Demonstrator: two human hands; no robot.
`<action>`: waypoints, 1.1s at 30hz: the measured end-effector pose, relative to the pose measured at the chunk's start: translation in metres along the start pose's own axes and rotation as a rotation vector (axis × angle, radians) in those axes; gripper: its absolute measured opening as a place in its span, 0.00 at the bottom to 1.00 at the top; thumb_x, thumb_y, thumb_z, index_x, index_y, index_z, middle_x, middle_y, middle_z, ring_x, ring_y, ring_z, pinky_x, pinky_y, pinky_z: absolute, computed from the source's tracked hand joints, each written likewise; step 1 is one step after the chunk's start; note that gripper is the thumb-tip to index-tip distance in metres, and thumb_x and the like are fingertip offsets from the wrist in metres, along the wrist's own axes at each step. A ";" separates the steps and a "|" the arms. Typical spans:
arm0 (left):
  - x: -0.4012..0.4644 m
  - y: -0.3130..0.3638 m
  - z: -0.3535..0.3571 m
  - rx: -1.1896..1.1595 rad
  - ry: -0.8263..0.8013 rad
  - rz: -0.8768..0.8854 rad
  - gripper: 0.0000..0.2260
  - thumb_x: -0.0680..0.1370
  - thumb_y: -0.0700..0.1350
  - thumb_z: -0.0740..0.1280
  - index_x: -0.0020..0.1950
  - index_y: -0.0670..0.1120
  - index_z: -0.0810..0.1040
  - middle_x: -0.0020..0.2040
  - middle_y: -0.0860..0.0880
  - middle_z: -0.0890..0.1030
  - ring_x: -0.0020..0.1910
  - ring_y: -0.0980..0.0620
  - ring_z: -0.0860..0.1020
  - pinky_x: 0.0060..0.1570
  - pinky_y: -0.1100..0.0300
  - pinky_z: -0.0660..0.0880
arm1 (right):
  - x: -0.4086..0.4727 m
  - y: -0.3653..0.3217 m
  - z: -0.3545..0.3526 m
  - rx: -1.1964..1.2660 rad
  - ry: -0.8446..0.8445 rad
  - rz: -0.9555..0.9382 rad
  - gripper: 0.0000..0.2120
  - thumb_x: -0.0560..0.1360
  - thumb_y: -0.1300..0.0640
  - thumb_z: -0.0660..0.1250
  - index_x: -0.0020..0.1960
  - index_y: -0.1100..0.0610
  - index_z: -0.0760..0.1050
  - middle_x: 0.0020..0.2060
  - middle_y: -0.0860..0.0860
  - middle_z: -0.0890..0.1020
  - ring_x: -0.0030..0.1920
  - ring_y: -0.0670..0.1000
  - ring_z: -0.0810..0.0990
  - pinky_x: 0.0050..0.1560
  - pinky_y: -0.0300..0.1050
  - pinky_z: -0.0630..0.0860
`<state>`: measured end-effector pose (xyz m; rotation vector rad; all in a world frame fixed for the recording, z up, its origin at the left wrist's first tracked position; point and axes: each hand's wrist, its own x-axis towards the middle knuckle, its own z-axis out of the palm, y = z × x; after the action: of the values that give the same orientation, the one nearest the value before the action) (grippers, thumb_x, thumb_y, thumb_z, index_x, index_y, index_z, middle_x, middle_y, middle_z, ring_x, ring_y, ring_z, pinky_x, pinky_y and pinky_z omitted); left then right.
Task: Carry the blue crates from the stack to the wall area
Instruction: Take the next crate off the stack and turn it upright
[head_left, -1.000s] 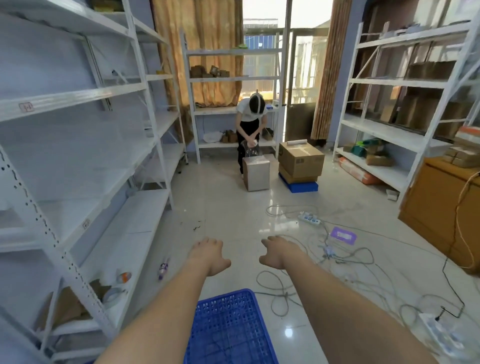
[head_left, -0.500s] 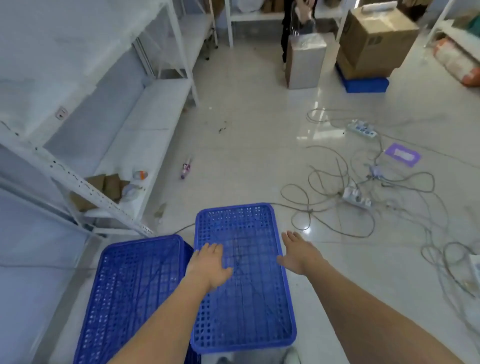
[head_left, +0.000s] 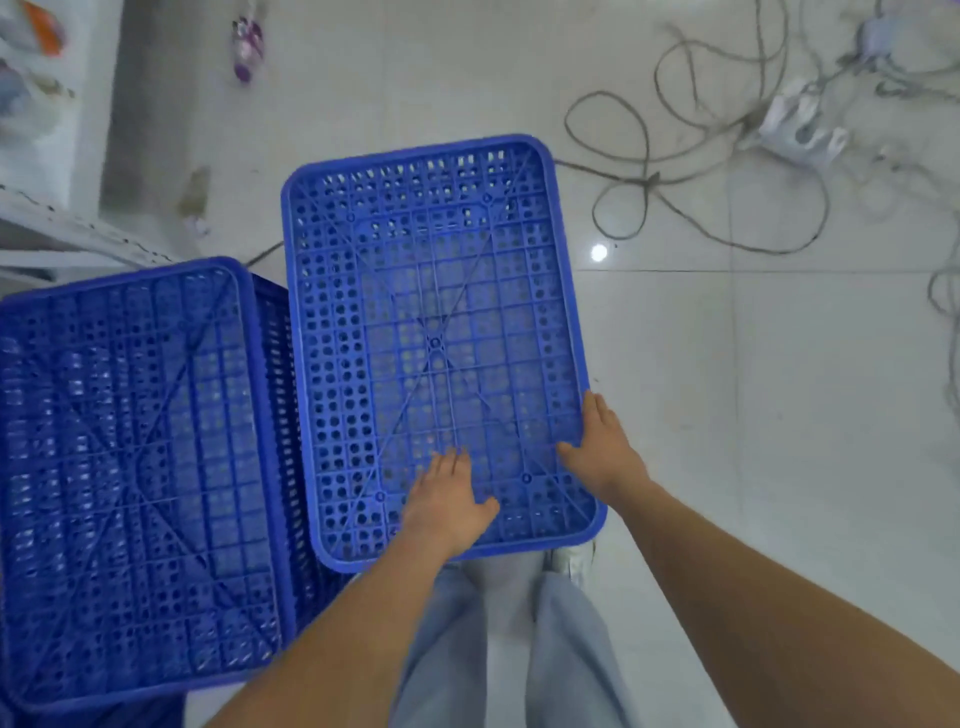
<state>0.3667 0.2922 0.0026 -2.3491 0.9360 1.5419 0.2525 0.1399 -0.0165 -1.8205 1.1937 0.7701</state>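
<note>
Left hand (head_left: 448, 506) lies flat, fingers straight, on the upturned crate (head_left: 436, 343) under it. Right hand (head_left: 602, 451) sits at the crate's right edge, fingers loosely spread beside the rim, likely to get a lifting grip. Second crate (head_left: 130, 467) sits left of the fingers.

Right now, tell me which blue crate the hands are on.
The right-hand blue crate, the one nearer the cables. The left hand lies flat on it and the right hand rests at its right edge; the left-hand crate is untouched.
</note>
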 end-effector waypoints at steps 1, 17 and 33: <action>0.011 -0.001 0.007 -0.018 -0.008 -0.002 0.35 0.80 0.57 0.57 0.80 0.44 0.45 0.81 0.47 0.46 0.79 0.48 0.46 0.77 0.52 0.50 | 0.011 0.009 0.009 0.053 0.026 0.025 0.38 0.80 0.50 0.59 0.78 0.56 0.37 0.78 0.50 0.41 0.78 0.52 0.44 0.75 0.52 0.55; 0.097 0.030 0.023 -0.227 0.251 -0.196 0.38 0.78 0.60 0.59 0.80 0.46 0.45 0.79 0.48 0.34 0.79 0.46 0.42 0.77 0.47 0.48 | 0.094 0.027 0.020 0.615 0.255 0.198 0.12 0.77 0.59 0.64 0.57 0.65 0.74 0.44 0.57 0.77 0.42 0.55 0.74 0.46 0.50 0.73; 0.090 0.101 -0.045 -0.595 0.165 -0.372 0.50 0.70 0.69 0.65 0.79 0.49 0.41 0.79 0.42 0.36 0.77 0.40 0.34 0.72 0.37 0.49 | 0.046 0.033 0.020 0.578 0.294 0.066 0.14 0.70 0.55 0.72 0.36 0.63 0.70 0.30 0.60 0.70 0.32 0.52 0.68 0.34 0.44 0.65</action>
<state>0.3655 0.1553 -0.0370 -2.8577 0.0231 1.6420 0.2373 0.1298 -0.0739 -1.4380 1.4836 0.1537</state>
